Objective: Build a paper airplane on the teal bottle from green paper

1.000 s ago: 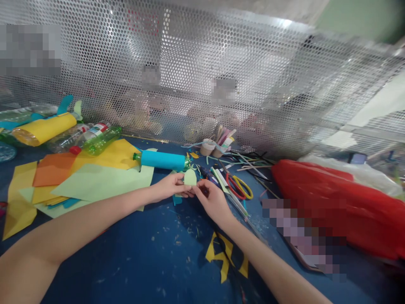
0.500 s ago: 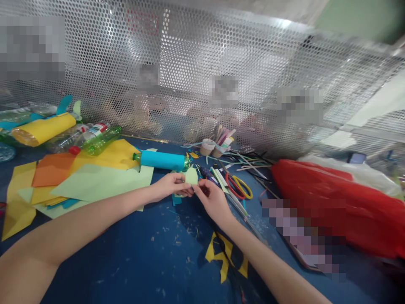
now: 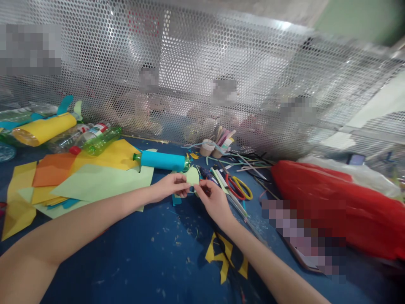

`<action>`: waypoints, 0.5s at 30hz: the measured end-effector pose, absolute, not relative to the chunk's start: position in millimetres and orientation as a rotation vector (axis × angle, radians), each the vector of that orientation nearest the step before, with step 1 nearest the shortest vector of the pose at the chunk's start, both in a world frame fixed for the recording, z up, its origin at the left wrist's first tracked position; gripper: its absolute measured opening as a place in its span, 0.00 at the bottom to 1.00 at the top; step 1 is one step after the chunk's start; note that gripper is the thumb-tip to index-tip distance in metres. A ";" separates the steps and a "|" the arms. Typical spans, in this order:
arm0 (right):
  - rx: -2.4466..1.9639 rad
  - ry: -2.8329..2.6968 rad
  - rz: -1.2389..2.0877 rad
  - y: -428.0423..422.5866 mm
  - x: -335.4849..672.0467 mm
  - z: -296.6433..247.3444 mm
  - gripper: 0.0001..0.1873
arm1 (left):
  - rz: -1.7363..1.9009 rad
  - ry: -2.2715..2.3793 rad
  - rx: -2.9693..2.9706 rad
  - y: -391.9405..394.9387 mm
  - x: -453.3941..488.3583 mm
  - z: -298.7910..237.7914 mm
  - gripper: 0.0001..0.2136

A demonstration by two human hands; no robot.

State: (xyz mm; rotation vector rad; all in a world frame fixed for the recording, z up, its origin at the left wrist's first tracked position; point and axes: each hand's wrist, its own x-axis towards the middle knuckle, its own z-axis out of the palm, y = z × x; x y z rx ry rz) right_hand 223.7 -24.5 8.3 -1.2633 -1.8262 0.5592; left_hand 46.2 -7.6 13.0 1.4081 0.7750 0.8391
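Between both hands is a small light green paper piece point(image 3: 192, 176) with a rounded top. My left hand point(image 3: 176, 185) pinches its left edge, and my right hand point(image 3: 209, 195) grips its lower right corner between thumb and finger. Just behind them lies a green bottle wrapped in blue paper point(image 3: 163, 160), on its side. A scrap of blue paper point(image 3: 176, 199) rests on the table under my left hand. To the right of my right hand are scissors with red and yellow handles point(image 3: 241, 187) and a few pale sticks point(image 3: 221, 179).
Coloured paper sheets point(image 3: 98, 182) and several plastic bottles point(image 3: 101, 141) lie at left. Yellow cut scraps point(image 3: 224, 255) sit near my right forearm. Cups with sticks point(image 3: 215, 145) stand at the back before a perforated metal screen point(image 3: 186, 63). A red plastic bag point(image 3: 335, 202) fills the right.
The green paper piece has turned slightly in my fingers and shows more of its rounded face. Both hands stay in nearly the same place.
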 end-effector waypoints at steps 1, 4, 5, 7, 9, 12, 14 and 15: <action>-1.259 -1.825 0.557 -24.7 223.5 8.4 0.15 | 0.845 0.792 1.413 -7.7 46.1 13.3 0.12; -1.238 -1.831 0.553 -25.8 222.8 9.5 0.15 | 0.857 0.829 1.412 -7.1 46.3 12.2 0.13; -1.232 -1.834 0.557 -26.1 222.5 9.8 0.15 | 0.854 0.832 1.410 -6.5 46.5 11.3 0.13; -1.235 -1.841 0.562 -26.3 222.3 9.7 0.14 | 0.843 0.831 1.411 -5.3 46.7 9.2 0.12; -1.248 -1.850 0.559 -26.0 222.5 9.0 0.14 | 0.832 0.831 1.418 -4.4 46.7 7.6 0.12; -1.262 -1.860 0.540 -25.4 222.8 8.4 0.14 | 0.826 0.838 1.416 -4.6 46.4 7.7 0.13; -1.263 -1.856 0.526 -25.4 222.7 8.8 0.15 | 0.832 0.843 1.401 -5.4 46.5 9.1 0.13; -1.263 -1.853 0.520 -25.6 222.7 9.1 0.15 | 0.837 0.843 1.392 -5.7 46.6 9.8 0.13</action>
